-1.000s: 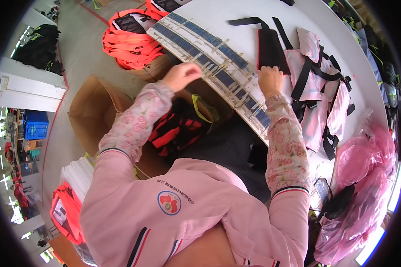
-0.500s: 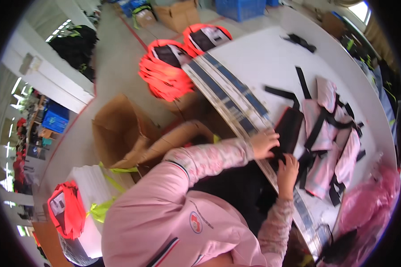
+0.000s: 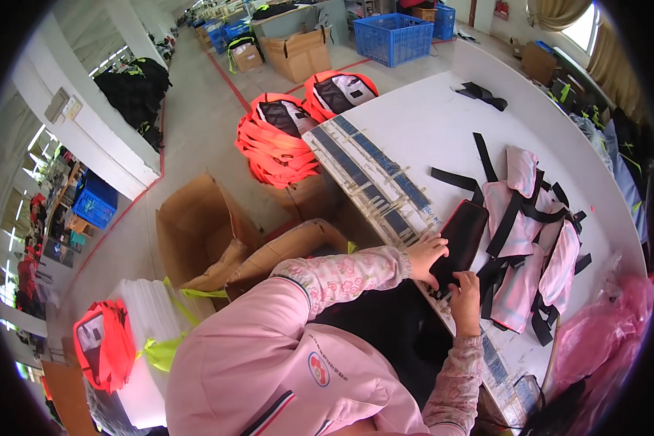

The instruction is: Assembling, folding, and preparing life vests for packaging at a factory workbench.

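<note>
A long black padded panel with red edging (image 3: 463, 234) lies on the white table, a black strap (image 3: 454, 179) at its far end. My left hand (image 3: 425, 259) is closed on the panel's near left edge, thumb and fingers apart across it. At the near end my right hand (image 3: 465, 301) is closed, its thumb and curled forefinger against the panel. The fingertips' exact hold is partly hidden. Just right of the panel lies a pile of pale pink, shiny fabric pieces (image 3: 517, 211) with black straps.
A crumpled pink plastic bag (image 3: 609, 330) is at the near right, and a loose black strap piece (image 3: 482, 96) at the far end. Left of the table stand an open cardboard box (image 3: 196, 229) and stacked orange bags (image 3: 276, 145). Blue crates (image 3: 392, 40) stand farther off.
The view has tilted, so the scene sits lower and looks sharper. Both hands stay at the black panel, with only slight finger shifts.
</note>
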{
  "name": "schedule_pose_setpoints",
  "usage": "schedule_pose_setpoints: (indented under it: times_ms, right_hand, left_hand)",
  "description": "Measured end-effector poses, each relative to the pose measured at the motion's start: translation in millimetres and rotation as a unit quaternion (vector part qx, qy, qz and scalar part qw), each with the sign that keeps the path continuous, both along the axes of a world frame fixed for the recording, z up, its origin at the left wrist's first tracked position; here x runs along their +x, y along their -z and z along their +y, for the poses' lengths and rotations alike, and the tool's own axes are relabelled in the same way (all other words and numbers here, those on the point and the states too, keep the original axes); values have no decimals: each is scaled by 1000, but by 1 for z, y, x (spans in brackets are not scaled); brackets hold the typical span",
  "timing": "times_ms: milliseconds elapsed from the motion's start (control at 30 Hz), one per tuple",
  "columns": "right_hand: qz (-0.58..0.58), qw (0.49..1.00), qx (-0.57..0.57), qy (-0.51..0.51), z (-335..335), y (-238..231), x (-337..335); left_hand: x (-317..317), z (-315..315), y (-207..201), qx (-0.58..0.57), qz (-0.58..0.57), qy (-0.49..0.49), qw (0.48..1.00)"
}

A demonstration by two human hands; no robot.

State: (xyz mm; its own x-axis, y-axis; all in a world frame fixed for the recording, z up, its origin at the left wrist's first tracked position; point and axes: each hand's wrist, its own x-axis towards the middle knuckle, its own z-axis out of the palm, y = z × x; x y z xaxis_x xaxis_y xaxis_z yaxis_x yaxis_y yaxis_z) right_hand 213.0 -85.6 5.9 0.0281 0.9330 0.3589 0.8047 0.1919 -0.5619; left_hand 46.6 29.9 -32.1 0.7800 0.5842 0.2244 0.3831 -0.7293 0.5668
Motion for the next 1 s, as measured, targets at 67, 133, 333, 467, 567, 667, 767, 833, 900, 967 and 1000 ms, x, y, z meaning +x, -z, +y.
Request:
schedule_pose_setpoints:
  times_ms: [67,133,333,467,567,667,767,833,900,967,1000]
  right_hand:
    - [-58,997,-15,-40,0,-2,4]
    - [-96,995,-1,-33,0,1,3]
    - [125,986,19,110,6,1,-12]
    - [35,987,112,109,1,-11,-30]
    - [-21,974,145,170,-2,-18,-35]
    - [45,991,23,127,-3,1,-23]
    - [56,990,0,128,-1,11,-21]
    - [70,989,-10,128,-2,4,-31]
    - [45,993,56,98,-5,-3,-43]
    - [60,993,42,90,-4,-2,-45]
    - [73,994,29,81,-3,-2,-46]
  left_hand:
    - [3,-1,3,-3,3,-10,1000]
    - [5,-2,8,-4,-14,2,1000]
    - [10,-10,17,-34,-148,-10,988]
    - [15,-11,3,-124,-154,-56,979]
    - [13,-17,0,-92,-189,-65,975]
    - [15,-27,0,-71,-213,-50,973]
    - [12,-30,6,-77,-227,-64,969]
    - [8,-29,6,-81,-230,-76,967]
    - [8,-28,2,-95,-237,-126,959]
    - [9,-26,-6,-93,-238,-123,959]
    - [10,-24,-8,-89,-240,-122,959]
